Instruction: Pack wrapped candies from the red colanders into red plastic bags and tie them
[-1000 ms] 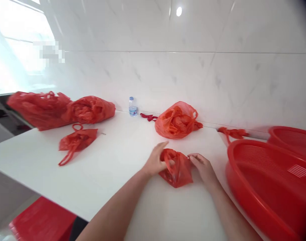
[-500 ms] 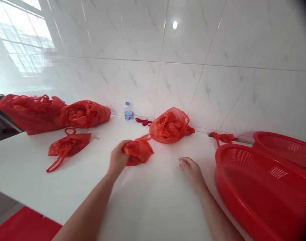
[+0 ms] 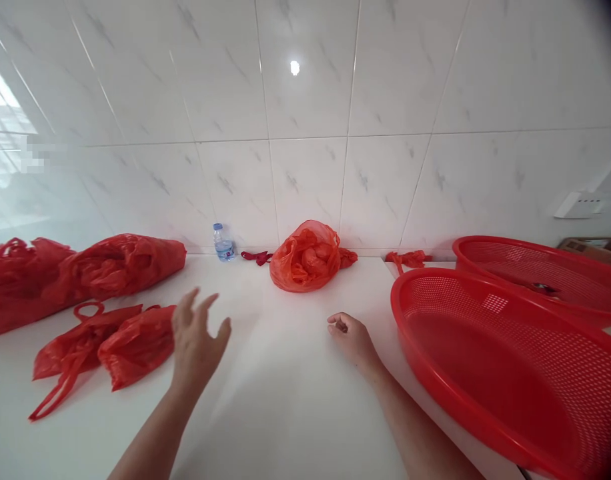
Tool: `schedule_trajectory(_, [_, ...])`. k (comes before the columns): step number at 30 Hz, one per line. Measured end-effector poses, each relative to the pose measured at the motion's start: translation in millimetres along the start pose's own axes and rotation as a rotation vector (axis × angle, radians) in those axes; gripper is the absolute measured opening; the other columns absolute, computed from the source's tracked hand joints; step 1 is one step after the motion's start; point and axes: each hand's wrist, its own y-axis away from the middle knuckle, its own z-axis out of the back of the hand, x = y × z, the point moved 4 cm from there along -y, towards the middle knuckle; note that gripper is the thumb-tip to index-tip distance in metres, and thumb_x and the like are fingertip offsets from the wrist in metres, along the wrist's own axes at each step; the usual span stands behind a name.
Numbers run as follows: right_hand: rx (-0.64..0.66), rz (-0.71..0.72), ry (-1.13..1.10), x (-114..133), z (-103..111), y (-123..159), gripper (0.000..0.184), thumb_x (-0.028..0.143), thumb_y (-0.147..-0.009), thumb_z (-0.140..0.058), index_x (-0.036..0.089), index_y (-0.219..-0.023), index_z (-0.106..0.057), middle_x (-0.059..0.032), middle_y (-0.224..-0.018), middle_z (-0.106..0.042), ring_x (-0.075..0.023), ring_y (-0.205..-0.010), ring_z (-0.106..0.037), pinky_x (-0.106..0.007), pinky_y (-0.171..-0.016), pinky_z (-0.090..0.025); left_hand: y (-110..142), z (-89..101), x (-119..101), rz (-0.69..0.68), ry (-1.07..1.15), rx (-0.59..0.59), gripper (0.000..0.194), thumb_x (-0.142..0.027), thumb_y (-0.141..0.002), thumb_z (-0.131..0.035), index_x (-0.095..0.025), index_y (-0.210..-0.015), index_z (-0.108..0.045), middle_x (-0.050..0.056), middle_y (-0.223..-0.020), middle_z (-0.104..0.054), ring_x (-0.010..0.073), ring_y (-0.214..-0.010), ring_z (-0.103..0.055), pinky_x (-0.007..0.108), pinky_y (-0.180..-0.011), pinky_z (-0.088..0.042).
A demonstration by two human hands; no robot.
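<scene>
OK, places are given from the water bottle (image 3: 224, 245), stood upright by the wall. Left of it and nearer, a small red bag (image 3: 135, 352) is laid against a looped-handle bag (image 3: 78, 347); behind them, bulky red bags (image 3: 120, 267) are bunched. Just right of it, a dark red strip (image 3: 257, 257) and a stuffed bag (image 3: 305, 261) are set along the wall. Further right, a crumpled red bundle (image 3: 410, 259) is partly blocked by the front basket (image 3: 465, 410), as is the rear basket (image 3: 523, 241).

The left hand (image 3: 198, 347) is held in front of the bottle, fingers spread, thumb well apart; the small bag's right end is covered by it, so contact can't be confirmed. The right hand (image 3: 354, 341) is held right of the bottle and nearer, fingers curled together.

Outer bags and both baskets are cut off by the frame. A dark item (image 3: 545, 289) in the rear basket is poorly resolved.

White tabletop (image 3: 275, 407) is backed by marbled tiles (image 3: 305, 80); a socket (image 3: 579, 205) is mounted far right, daylight admitted far left.
</scene>
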Motion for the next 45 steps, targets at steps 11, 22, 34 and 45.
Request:
schedule_trajectory(11, [0.036,-0.325,-1.173,-13.3,12.8,-14.4,0.022,0.039,-0.074,-0.068,0.020,-0.080,-0.057,0.0045,-0.061,-0.048,-0.0105,-0.061,-0.053,-0.022,-0.058,-0.045,-14.0,-74.2,-126.9,-0.361,0.448,0.580,0.033,-0.023,-0.085,-0.050,-0.030,-0.116,-0.059,0.008,-0.131,-0.052,0.0288,-0.119,-0.049,0.043,-0.093,-0.046])
schedule_trajectory(22, [0.102,-0.456,-1.375,-14.0,11.0,-21.4,0.030,0.042,-0.075,-0.068,0.019,-0.065,-0.052,0.0068,-0.046,-0.040,-0.0077,-0.047,-0.043,-0.018,-0.048,-0.036,-60.1,-109.4,-158.9,-0.554,0.201,0.586,0.028,-0.020,-0.087,-0.046,-0.018,-0.110,-0.063,0.009,-0.125,-0.058,0.0254,-0.114,-0.054,0.037,-0.092,-0.047])
schedule_trajectory(34, [0.147,-0.462,-1.331,-15.5,7.8,-21.9,0.030,0.043,-0.075,-0.070,0.019,-0.068,-0.054,0.0071,-0.049,-0.039,-0.0076,-0.050,-0.043,-0.020,-0.052,-0.038,-162.3,-169.0,-141.0,-0.107,-0.226,0.633,0.034,0.000,-0.077,-0.039,-0.012,-0.098,-0.064,0.015,-0.098,-0.067,0.0287,-0.098,-0.062,0.035,-0.073,-0.047])
schedule_trajectory(45, [0.172,-0.419,-1.222,-13.7,8.7,-20.9,0.029,0.042,-0.075,-0.068,0.019,-0.069,-0.052,0.0068,-0.052,-0.038,-0.0082,-0.052,-0.044,-0.021,-0.054,-0.037,-169.0,-209.4,-121.7,-0.004,-0.185,0.703,0.031,-0.023,-0.088,-0.055,-0.016,-0.118,-0.053,0.011,-0.117,-0.057,0.0223,-0.097,-0.060,0.039,-0.079,-0.052])
